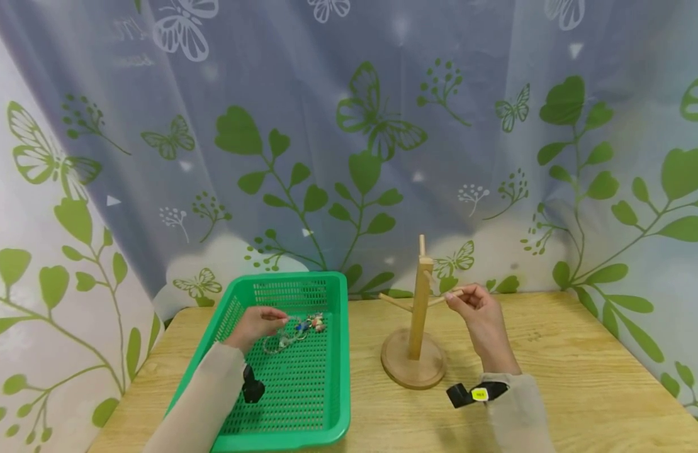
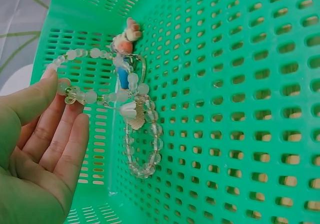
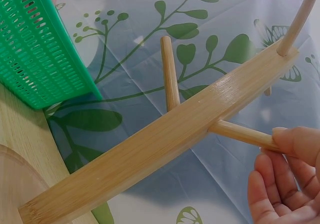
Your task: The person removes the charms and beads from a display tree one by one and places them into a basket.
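Observation:
Inside the green plastic basket [image 1: 340,377], my left hand [image 1: 259,326] pinches a bracelet of pale, translucent beads [image 2: 91,96] between thumb and fingertips. Its loop hangs out from the fingers, over the other pieces. Below it lies a clear bead bracelet [image 2: 156,144], with a white bell-shaped charm [image 2: 128,109] near its top. A keyring-like piece with a blue part [image 2: 123,77] and a small orange-and-cream figure [image 2: 123,43] is beside them. My right hand [image 1: 480,314] pinches the end of a peg [image 3: 245,133] on the wooden stand [image 1: 419,308], which stands upright on a round base.
The basket stands on the left of the wooden table [image 1: 586,371], the stand to its right. Another peg [image 3: 170,73] sticks out from the post towards the basket. Behind the table hangs a curtain [image 1: 303,94] printed with butterflies and leaves.

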Available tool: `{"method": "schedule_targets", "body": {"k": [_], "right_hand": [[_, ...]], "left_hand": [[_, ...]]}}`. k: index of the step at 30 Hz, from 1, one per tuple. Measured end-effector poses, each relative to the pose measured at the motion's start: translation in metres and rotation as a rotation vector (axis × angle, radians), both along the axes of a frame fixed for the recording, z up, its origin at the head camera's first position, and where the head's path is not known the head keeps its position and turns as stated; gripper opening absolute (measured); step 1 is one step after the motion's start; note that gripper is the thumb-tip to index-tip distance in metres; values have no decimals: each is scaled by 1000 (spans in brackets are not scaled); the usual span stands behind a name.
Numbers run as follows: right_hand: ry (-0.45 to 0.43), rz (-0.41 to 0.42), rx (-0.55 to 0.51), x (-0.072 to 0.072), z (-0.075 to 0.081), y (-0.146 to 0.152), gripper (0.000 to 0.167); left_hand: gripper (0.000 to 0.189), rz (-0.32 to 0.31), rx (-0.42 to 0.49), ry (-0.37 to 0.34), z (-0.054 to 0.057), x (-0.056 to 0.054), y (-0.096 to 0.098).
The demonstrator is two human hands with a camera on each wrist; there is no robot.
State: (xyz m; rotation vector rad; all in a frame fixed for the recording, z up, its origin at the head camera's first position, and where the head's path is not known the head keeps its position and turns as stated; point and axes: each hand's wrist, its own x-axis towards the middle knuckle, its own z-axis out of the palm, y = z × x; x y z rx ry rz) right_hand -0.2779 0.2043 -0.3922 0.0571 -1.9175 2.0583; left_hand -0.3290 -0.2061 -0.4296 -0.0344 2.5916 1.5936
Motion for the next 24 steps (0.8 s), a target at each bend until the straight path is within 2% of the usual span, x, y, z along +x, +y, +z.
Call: {"method": "schedule_targets", "body": {"k": [9,17,24], "right_hand": [[4,7,-2,0,0,0,17],[-1,8,1,1,1,0,16],[0,16,-10,1,1,0,15]], "left_hand": [[22,8,-39,-19,-1,1,2],[24,-5,-19,-23,-3,0,2],[26,-43,15,-4,5,-1,0]]}}
